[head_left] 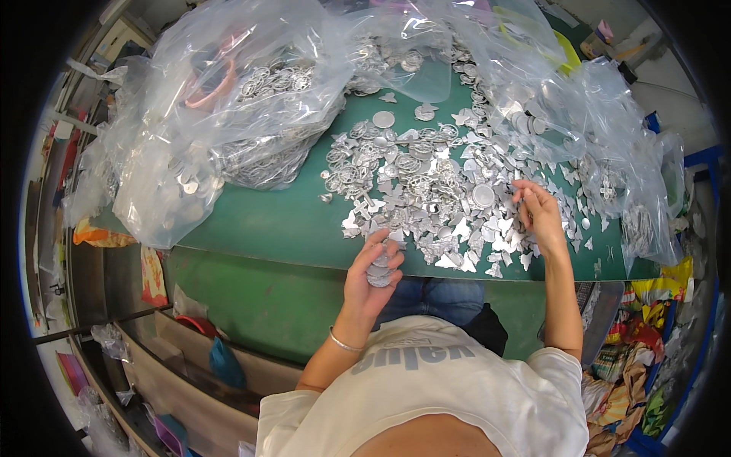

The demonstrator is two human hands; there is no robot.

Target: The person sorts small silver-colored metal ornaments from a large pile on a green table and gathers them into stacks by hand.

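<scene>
Silver metal discs (379,270), stacked, are gripped in the left hand (373,278) at the worktop (289,221) edge, 6 o'clock. The right hand (539,215) is pinched narrow on a small piece in the loose pile of metal shapes (434,190), 3 o'clock. Risk: stack may slip & scatter off the edge. Clear plastic bags (228,99) w/ more metal parts, 10–2 o'clock.

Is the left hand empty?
No, the left hand grips a stack of round silver metal discs at the green table's edge.

Head view, steeply down, close
</scene>
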